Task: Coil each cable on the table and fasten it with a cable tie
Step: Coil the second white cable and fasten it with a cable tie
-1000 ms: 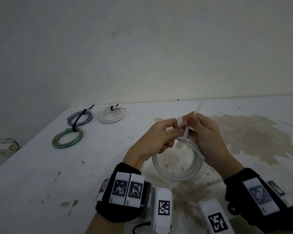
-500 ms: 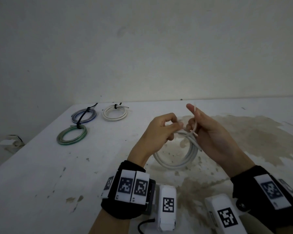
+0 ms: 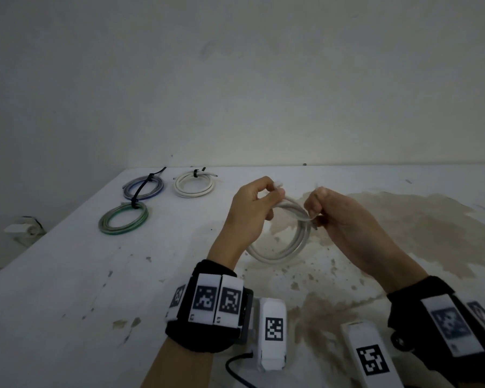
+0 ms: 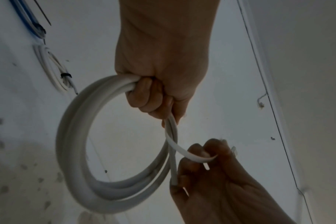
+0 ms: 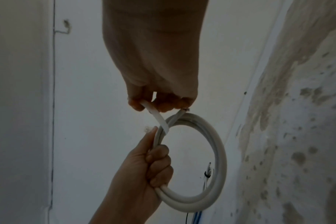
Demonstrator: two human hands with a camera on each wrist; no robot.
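Hands working above our stained table point(image 3: 67, 275), our left hand point(image 3: 247, 208) gripping the coiled white cable point(image 3: 286, 253) we are holding off the surface, our right hand point(image 3: 345, 219) pinching the white cable tie point(image 4: 184, 153) looping round it, three tied coils point(image 3: 123, 218) lying far left.

Stained white table point(image 3: 67, 275) bears three tied cable coils point(image 3: 123, 219).

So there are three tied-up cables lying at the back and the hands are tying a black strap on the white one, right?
Nearly. The strap is white, not black, as the left wrist view shows. Three tied coils do lie at the back, and both hands hold the white cable.
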